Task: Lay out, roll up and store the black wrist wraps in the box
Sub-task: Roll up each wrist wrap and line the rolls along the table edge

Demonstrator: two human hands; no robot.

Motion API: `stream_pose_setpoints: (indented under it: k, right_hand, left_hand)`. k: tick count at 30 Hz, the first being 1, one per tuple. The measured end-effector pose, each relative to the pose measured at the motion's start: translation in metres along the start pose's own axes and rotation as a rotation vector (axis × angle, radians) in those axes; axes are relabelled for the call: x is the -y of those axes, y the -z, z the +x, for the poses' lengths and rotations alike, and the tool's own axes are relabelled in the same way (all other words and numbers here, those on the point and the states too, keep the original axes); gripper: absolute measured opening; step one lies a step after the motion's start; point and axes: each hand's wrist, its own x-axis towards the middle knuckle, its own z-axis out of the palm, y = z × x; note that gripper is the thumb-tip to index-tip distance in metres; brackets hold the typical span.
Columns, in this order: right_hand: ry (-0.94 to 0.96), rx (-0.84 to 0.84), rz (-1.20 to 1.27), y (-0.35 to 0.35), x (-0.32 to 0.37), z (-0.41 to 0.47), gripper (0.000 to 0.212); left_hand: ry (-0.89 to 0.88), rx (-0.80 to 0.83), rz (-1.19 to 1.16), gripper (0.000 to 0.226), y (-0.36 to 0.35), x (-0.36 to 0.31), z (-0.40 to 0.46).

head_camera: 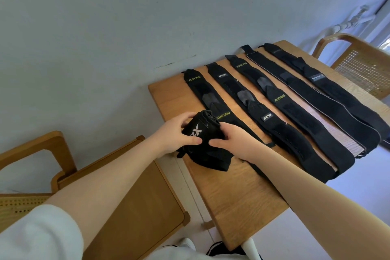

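Sleeve (40, 236), white, at lower left of frame, nearest camera.

Risk, judged: roll (202, 131) may loosen or telescope if thumb pressure is eased; loose tail under roll may skew, giving crooked coil. Neighbouring wrap (202, 99) may be dragged, as roll lies on it.

Grip: left hand (175, 133) curled round roll's left end; right hand (232, 139) curled on right side, thumb pressed to front. Roll held at frame centre, on table (232, 196). Box not seen.

Black rolled wrap (198, 133) lifted off the table; five wraps (272, 103) flat — side by side.
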Motion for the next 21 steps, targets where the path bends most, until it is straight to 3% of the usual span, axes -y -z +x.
stream_pose_setpoints:
  k: [2, 6, 10, 16, 21]
  right_hand:
    - [0.006, 0.023, -0.179, 0.01, 0.001, 0.001, 0.051]
    - [0.052, 0.031, -0.469, 0.029, 0.002, 0.001, 0.018]
    - [0.11, 0.074, -0.329, 0.039, 0.004, -0.003, 0.039]
    - [0.17, 0.075, -0.231, 0.055, 0.013, -0.009, 0.021]
    - [0.159, 0.097, -0.245, 0.062, 0.022, -0.007, 0.026]
  left_hand:
    - [0.056, -0.011, -0.179, 0.055, 0.003, 0.0, 0.0]
    - [0.118, 0.023, -0.487, 0.051, 0.004, -0.005, -0.001]
    - [0.119, 0.088, -0.697, 0.059, 0.001, -0.008, -0.002]
    - [0.102, 0.15, -0.941, 0.053, 0.005, -0.008, -0.001]
    - [0.122, 0.119, -0.905, 0.061, 0.009, -0.012, -0.003]
